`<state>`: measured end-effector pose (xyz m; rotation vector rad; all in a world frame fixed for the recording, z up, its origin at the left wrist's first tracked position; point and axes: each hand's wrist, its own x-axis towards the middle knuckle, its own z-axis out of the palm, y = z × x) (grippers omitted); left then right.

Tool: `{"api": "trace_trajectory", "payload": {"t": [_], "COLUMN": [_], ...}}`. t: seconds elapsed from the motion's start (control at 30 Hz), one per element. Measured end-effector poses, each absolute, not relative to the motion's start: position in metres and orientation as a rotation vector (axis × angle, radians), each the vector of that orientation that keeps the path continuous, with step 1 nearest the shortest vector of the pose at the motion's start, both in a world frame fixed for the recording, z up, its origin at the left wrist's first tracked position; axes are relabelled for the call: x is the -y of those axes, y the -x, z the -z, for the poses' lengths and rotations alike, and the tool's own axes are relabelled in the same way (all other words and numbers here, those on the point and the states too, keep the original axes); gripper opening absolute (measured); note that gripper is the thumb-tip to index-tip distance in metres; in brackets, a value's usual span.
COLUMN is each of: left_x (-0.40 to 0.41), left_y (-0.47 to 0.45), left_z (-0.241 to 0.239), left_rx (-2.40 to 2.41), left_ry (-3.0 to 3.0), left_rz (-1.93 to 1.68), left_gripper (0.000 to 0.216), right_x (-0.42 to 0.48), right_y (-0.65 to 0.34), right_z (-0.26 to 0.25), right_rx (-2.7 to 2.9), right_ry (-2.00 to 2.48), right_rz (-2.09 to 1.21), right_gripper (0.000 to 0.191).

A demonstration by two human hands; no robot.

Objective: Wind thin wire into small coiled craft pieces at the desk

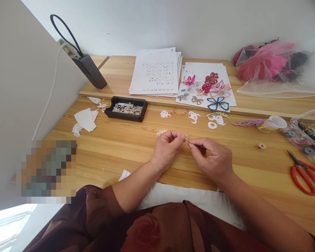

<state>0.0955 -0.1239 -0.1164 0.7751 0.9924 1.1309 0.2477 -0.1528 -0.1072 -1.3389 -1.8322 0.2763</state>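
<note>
On the wooden worktop [115,168], seen from the head camera, we record a raised wooden shelf [152,99] along the back, carrying most of the larger items. On this shelf, at right, lies a clear plastic bag [267,66] of pink and dark material. At centre are a stack of white stencil sheets [154,75] with rows of curved cut-outs and, just beside it, a white sheet [220,77] bearing finished flower and butterfly shapes in red, pink, blue and gold. A black desk lamp [90,71] stands at left.

On the lower surface we note a black tray [126,109] of beads, crumpled white tissue [86,119] at left, and red-handled scissors [303,176] at far right. Beside the scissors sits a clear box [304,134] of small spools. A small cup [274,124] lies on its side, touching a loop of purple-pink cord [248,122]. A pink ring [261,146] lies alone nearer the front.

Across the middle runs a scatter of white curled cut-outs [193,116], with more just left of the hands.

Both hands are raised over the worktop, fingertips almost meeting. The right hand [211,159] pinches a fine pale strand [191,141] between thumb and forefinger. The left hand [166,148] is also pinched narrow, next to a tiny white piece [186,136]; we cannot tell whether it grips that piece.
</note>
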Motion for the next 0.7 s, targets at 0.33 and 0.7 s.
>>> {"api": "trace_trajectory", "payload": {"t": [0.33, 0.7], "left_x": [0.127, 0.13], "left_y": [-0.093, -0.096], "left_z": [0.118, 0.115], "left_rx": [-1.061, -1.024], "left_ry": [-1.147, -1.156], "left_rz": [-1.048, -0.994], "left_gripper": [0.019, 0.02], "right_x": [0.149, 0.147], "right_y": [-0.255, -0.254], "right_z": [0.096, 0.103], "right_rx": [1.832, 1.655], "right_ry": [1.249, 1.338], "right_rz": [-0.315, -0.573], "right_gripper": [0.009, 0.004]}}
